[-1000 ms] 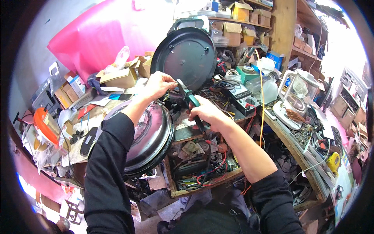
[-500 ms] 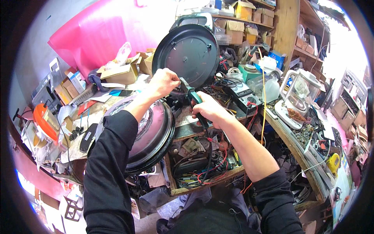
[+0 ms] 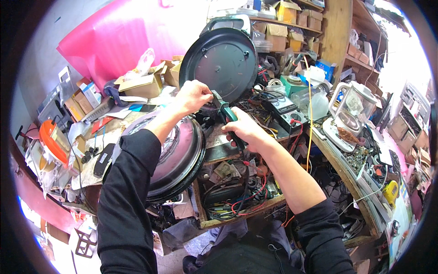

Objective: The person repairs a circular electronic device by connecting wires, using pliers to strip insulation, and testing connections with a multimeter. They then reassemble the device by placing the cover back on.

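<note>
My right hand (image 3: 246, 129) is wrapped round a pair of pliers with dark green and black handles (image 3: 225, 110), which point up and to the left. My left hand (image 3: 194, 97) is closed in a pinch right beside the tip of the jaws. Whatever its fingers hold is too small to make out. Below my left forearm lies a large round shiny appliance body (image 3: 175, 171) with a dark rim. Behind both hands a round black lid-like part (image 3: 219, 59) with a handle stands upright, its inner side facing me.
An open drawer (image 3: 244, 214) full of wires and tools sits below my right hand. A multimeter (image 3: 292, 118) with red leads lies to the right, near a glass jug (image 3: 358, 107). Cardboard boxes (image 3: 143, 84) stand at the back left. A yellow wire (image 3: 310, 109) hangs down.
Both hands and the pliers keep nearly the same place and grip. The whole view has shifted very slightly.
</note>
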The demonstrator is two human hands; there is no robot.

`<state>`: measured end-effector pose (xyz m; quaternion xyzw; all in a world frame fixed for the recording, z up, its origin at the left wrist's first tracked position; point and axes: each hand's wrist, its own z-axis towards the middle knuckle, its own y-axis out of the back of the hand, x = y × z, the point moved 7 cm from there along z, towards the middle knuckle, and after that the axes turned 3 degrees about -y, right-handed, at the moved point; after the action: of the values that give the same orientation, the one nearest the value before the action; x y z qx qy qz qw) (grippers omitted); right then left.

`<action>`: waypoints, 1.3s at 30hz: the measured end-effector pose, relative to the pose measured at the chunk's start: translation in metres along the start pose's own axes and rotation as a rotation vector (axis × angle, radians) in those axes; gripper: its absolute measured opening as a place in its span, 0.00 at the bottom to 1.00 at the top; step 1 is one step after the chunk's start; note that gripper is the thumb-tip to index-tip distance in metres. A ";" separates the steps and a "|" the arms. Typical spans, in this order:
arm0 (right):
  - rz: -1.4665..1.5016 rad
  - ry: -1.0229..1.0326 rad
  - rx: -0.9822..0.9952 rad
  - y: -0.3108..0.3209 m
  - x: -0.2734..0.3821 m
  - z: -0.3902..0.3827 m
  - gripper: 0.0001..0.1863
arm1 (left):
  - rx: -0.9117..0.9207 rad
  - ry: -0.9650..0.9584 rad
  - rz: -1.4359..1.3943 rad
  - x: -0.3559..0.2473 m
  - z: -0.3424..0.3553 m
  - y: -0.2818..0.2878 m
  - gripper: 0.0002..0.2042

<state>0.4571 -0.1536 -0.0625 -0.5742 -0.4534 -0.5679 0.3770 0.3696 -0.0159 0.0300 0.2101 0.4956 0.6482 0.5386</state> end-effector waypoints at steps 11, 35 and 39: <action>-0.005 -0.027 -0.012 0.008 -0.007 -0.002 0.17 | -0.110 -0.064 -0.075 -0.004 -0.002 0.003 0.08; -0.019 -0.019 -0.018 -0.001 -0.005 0.002 0.16 | -0.115 -0.065 -0.119 -0.001 -0.004 0.005 0.10; -0.045 -0.002 -0.021 0.003 -0.006 0.002 0.18 | -0.091 -0.065 -0.139 0.001 0.000 0.003 0.10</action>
<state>0.4612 -0.1530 -0.0679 -0.5683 -0.4605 -0.5806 0.3575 0.3674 -0.0148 0.0321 0.1714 0.4612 0.6238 0.6073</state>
